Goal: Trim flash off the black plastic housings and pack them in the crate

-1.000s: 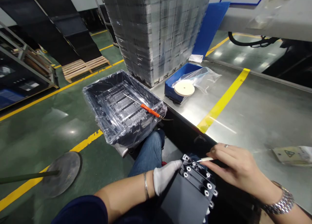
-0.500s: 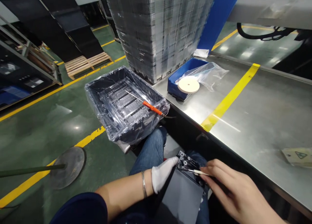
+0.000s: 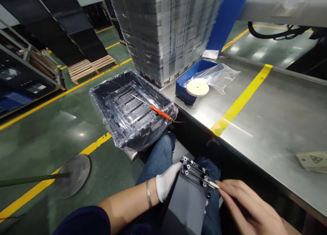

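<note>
1. Two hands: white-gloved left grip [image 3: 167, 182] and bare right grip [image 3: 245, 197].
2. One dark part [image 3: 184, 204], between the two, clasped along its left side by the left grip; its underside is hidden.
3. One cream-handled tool [image 3: 214, 185], pinched by the right grip, slim end toward the dark part's far end. Contact: cannot tell.
4. Look of the dark part: long, boxy, broad smooth grey face; black far end, slotted, several white-ringed holes, too small for a sure count.
5. Ahead and left of the left grip: one black bin [image 3: 143, 139] lined with clear plastic, one orange-handled tool [image 3: 159, 111] lying across its rim.
6. Ahead of the right grip: one metallic tabletop [image 3: 288, 109], bearing one yellow strip [image 3: 242, 100]; farther left, one blue bin [image 3: 181, 91], one cream disc [image 3: 197, 88] overlapping its rim.
</note>
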`<state>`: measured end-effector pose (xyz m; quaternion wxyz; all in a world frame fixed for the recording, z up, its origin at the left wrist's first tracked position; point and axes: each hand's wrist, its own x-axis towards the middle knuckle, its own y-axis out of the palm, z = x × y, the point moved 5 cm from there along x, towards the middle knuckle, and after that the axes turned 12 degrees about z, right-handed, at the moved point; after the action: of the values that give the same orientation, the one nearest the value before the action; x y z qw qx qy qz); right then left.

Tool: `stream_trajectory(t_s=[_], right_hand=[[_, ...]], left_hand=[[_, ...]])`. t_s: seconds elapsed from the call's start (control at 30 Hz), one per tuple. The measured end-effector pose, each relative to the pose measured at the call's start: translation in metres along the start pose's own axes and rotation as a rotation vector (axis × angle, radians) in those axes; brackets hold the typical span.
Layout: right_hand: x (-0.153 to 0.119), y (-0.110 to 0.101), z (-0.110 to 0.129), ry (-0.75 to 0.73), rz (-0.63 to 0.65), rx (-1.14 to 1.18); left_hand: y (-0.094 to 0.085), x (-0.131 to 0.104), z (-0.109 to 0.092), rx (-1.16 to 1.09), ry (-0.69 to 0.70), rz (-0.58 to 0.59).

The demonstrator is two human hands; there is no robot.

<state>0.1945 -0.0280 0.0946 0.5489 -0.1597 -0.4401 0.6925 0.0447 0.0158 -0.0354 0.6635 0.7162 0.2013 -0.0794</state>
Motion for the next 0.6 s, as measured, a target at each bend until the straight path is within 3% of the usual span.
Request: stream_trajectory(t_s=[0.1,0.2,0.4,0.6], right_hand=[[-0.004,0.011,-0.004,0.029,-0.024,-0.010],[-0.005,0.017,-0.007,0.079,-0.081,-0.066],[-0.002,0.024,-0.008,0.033,-0.014,0.017],[-0.007,0.021,0.000,0.025,-0.132,-0.173]], left_hand=[[0.002,0.001,0.002,-0.001,-0.093,-0.010],[0.005,0.003,-0.002,0.012,-0.056,0.012],[0.006,-0.003,-0.005,0.038,-0.039,-0.077],[-0.003,-0.004,-0.002,0.048,0.028,-0.057]])
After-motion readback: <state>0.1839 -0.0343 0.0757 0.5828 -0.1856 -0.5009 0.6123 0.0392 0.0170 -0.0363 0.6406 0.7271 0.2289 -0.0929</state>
